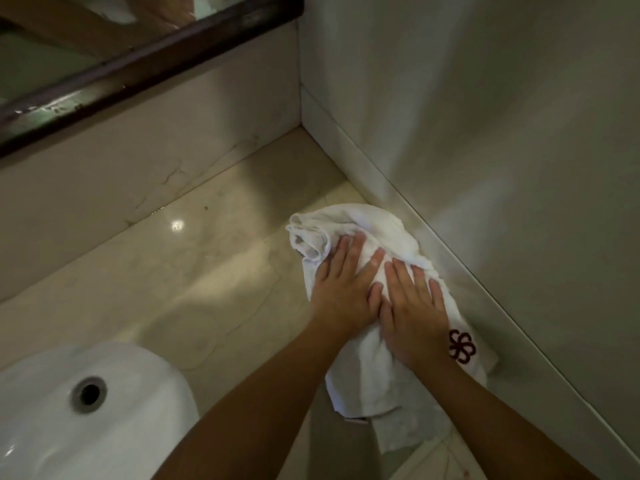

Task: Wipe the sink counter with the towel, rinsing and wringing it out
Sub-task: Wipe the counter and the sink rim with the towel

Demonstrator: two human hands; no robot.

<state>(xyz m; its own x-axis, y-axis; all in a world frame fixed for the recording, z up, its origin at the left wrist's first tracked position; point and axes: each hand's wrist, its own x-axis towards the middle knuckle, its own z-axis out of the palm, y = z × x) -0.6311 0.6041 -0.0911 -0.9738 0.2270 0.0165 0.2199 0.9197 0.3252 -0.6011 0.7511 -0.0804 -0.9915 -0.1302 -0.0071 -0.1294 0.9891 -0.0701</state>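
A rumpled white terry towel with a dark red flower-shaped emblem (pixel 374 341) lies bunched on the glossy beige marble sink counter (pixel 207 271), close against the low marble upstand of the right-hand side wall (pixel 450 133) and short of the rear corner. Its near end hangs past the counter's front edge. Both hands lie flat on the cloth, side by side and touching. The left hand (pixel 343 289) presses the middle of the towel with fingers straight and slightly spread; the right hand (pixel 415 313) presses just beside it, fingers likewise extended toward the wall. Neither hand curls round or pinches the fabric: the palms bear down, a posture suited, in all likelihood, to pushing the cloth across the stone under even pressure. Placement beside the upstand suggests that the strip along the wall is the part being wiped. The emblem (pixel 462 346) shows at the towel's right edge, just beyond the right wrist.

To the left, well apart from the towel, sits a white glazed ceramic basin with a round overflow hole (pixel 86 410); its bowl and any tap are cut off by the frame. A dark wooden-framed mirror (pixel 138 64) runs above the rear splashback (pixel 138 161), only its lower rail in view. Whether the towel is wet cannot be told; the palms and the counter beneath the cloth are hidden.
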